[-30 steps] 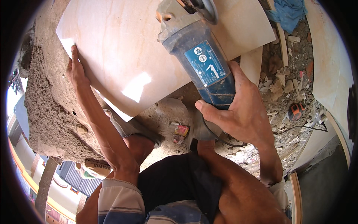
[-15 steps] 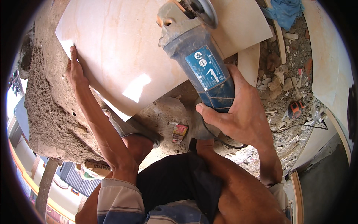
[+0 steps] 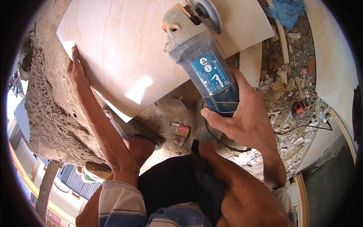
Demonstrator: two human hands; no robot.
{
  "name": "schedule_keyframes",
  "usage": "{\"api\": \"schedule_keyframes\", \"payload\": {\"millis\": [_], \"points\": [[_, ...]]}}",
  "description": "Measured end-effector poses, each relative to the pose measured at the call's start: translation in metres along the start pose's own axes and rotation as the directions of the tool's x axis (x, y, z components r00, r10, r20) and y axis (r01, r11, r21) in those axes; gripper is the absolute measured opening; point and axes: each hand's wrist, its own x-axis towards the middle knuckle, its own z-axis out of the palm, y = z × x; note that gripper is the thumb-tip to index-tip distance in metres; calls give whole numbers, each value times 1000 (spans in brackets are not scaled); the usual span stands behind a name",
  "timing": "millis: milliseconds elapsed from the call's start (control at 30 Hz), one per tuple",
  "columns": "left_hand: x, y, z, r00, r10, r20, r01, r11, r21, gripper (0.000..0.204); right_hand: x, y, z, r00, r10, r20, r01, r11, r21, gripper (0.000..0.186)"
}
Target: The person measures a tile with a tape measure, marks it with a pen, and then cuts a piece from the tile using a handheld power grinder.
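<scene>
"Right hand (image 3: 249, 113) — how is it?"
"Wrapped round the blue angle grinder (image 3: 206, 64) at three o'clock; the tool's head reaches twelve, in front of the pale slab (image 3: 124, 53)."
"Left hand (image 3: 78, 73)?"
"Ten o'clock, touching the slab's edge — fingers partly hidden, grip I cannot tell."

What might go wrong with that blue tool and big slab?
Only the right hand grips the dusty blue angle grinder, so it could twist loose if its round grey disc catches. The bare left hand at the edge of the large flat cream tile might get cut. The thin black cord looping below might snag.
</scene>
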Motion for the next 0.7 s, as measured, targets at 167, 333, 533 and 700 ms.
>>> {"api": "schedule_keyframes", "payload": {"millis": [167, 333, 533, 700], "points": [[2, -1, -1, 1000, 5, -2, -5, 1000, 12, 55, -3, 3, -1, 1000, 1, 12, -1, 1000, -1, 66], [2, -1, -2, 1000, 17, 19, -17, 1000, -3, 56, -6, 4, -1, 1000, -12, 7, 12, 1000, 3, 64], [0, 1, 0, 1000, 7, -3, -6, 1000, 30, 60, -9, 8, -2, 1000, -8, 22, 8, 1000, 4, 63], [1, 2, -1, 1000, -18, -8, 19, 997, 75, 63, -13, 10, -3, 1000, 1, 23, -1, 1000, -24, 62]]}}
